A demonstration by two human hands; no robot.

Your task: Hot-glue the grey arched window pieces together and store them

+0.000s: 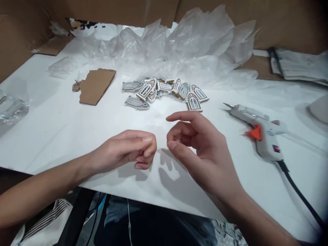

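Working bare-handed at a white table (pixel 64 130), you face a loose pile of miniature arched windows (pixel 146 89) at the upper centre of the frame. Your left hand (pixel 130 149), just left of centre, is curled in, thumb laid against the bent index finger; no object shows in that grip. Your right hand (pixel 205 150), right of centre, is loosely cupped with the index finger held out, and nothing is visible within it.

Progress is hard to judge: some windows show brown scrollwork, others a plain grey side, and no joined piece can be made out, so most of the handling appears to be left. A hot glue gun (pixel 268 141) lies on its side at the right of the frame, out of your grasp, its nozzle angled to the upper left; its power cord (pixel 297 188) runs to the lower right near your forearm. Crumpled plastic wrap (pixel 200 44) crowds the back of the pile, a torn cardboard scrap (pixel 96 85) lies at upper left, and a cardboard wall (pixel 123 10) closes off much of the top.
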